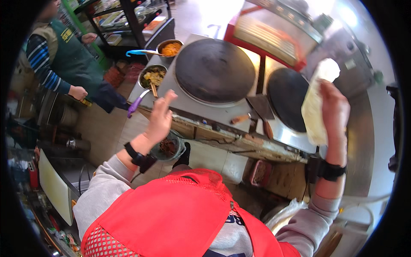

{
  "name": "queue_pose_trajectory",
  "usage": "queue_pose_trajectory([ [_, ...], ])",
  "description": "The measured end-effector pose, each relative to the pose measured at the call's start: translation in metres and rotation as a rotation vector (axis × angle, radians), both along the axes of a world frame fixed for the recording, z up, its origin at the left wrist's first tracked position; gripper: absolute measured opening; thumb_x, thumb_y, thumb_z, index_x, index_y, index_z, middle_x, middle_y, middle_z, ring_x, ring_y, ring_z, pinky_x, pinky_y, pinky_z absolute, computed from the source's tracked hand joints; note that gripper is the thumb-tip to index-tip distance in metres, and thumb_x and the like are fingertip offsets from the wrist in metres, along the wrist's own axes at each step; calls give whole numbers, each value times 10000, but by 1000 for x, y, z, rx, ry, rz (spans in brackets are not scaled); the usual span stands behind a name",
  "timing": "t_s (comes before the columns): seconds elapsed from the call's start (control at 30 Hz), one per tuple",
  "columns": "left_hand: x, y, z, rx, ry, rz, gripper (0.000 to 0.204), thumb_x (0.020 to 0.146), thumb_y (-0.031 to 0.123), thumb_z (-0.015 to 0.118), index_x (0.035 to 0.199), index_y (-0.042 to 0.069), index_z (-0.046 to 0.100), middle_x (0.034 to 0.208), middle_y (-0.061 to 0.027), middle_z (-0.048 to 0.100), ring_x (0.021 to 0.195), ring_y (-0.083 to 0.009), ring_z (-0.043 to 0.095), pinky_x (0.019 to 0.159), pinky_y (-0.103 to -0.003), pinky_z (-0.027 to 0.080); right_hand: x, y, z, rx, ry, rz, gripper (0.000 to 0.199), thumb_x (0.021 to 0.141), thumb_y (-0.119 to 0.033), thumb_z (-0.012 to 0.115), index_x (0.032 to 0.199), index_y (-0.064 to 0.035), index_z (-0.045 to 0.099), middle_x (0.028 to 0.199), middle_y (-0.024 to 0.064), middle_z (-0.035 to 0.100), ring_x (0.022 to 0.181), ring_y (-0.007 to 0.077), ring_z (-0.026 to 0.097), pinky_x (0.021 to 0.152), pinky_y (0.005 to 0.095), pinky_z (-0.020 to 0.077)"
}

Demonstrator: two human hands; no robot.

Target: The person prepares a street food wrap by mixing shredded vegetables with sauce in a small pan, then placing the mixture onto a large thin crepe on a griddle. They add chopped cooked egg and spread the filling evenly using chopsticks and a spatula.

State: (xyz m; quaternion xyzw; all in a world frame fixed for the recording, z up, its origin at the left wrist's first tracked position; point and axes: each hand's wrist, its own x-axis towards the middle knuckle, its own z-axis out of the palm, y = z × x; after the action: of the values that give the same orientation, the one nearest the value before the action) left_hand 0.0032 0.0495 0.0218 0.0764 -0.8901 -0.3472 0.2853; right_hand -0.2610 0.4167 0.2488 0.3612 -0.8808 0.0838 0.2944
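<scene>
A pale, thin sheet of dough or flatbread (314, 115) hangs upright from my right hand (335, 105), whose fingers are closed on it. It hangs beside the smaller round black griddle (286, 96) and covers part of its right edge. My left hand (160, 121) is raised near the counter's front left, fingers apart, with nothing in it. Just beyond it stands a pan of mixed chopped filling (154, 76) with a purple handle. The large round griddle (214, 70) bears no food. A flat scraper with a wooden handle (260, 107) lies between the griddles.
A pan of shredded orange food (171, 48) stands at the back left. Behind the griddles is a red-framed glass case (272, 36). A bucket (171, 147) sits on the floor under my left hand. A person in a green apron (70, 60) stands at left.
</scene>
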Motion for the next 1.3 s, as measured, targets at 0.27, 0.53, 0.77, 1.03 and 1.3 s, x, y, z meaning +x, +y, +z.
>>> queue_pose_trajectory([
  [0.27, 16, -221, -65, 992, -592, 286, 587, 923, 218, 641, 1423, 62, 377, 1220, -132, 566, 1031, -248, 605, 833, -385, 520, -20, -239, -190, 415, 103, 559, 344, 805, -149, 559, 1135, -59, 599, 879, 92, 625, 809, 247, 639, 696, 350, 511],
  [0.53, 11, -211, -96, 1867, -417, -56, 431, 958, 101, 558, 1358, 136, 402, 1012, -82, 589, 788, -175, 599, 659, -330, 544, -1, -235, -277, 212, -194, 647, 382, 814, -156, 551, 1174, -50, 622, 1160, 112, 655, 1024, 239, 645, 861, 354, 518],
  [0.77, 23, -175, -67, 2011, -115, 17, 390, 979, 38, 447, 1353, 139, 405, 941, -60, 491, 641, -81, 412, 498, -176, 377, -22, -234, -285, 142, -188, 802, 380, 813, -161, 562, 1174, -65, 634, 1151, 97, 666, 1054, 235, 647, 890, 350, 522],
  [1.03, 40, -91, 33, 1792, 20, 125, 534, 979, 75, 468, 1466, 223, 307, 937, -45, 461, 596, -80, 405, 470, -182, 376, -44, -206, -280, 162, -484, 669, 621, 840, -505, 663, 1322, -130, 550, 1422, 170, 465, 1312, 323, 446, 1081, 522, 325],
  [1.3, -50, -3, 81, 1967, -7, -184, 543, 986, 56, 453, 1479, 203, 278, 914, -28, 423, 577, -63, 368, 450, -176, 350, -53, -203, -206, 4, -584, 837, 696, 721, -256, 797, 1352, -109, 543, 1331, 193, 467, 1147, 368, 518, 943, 470, 442],
])
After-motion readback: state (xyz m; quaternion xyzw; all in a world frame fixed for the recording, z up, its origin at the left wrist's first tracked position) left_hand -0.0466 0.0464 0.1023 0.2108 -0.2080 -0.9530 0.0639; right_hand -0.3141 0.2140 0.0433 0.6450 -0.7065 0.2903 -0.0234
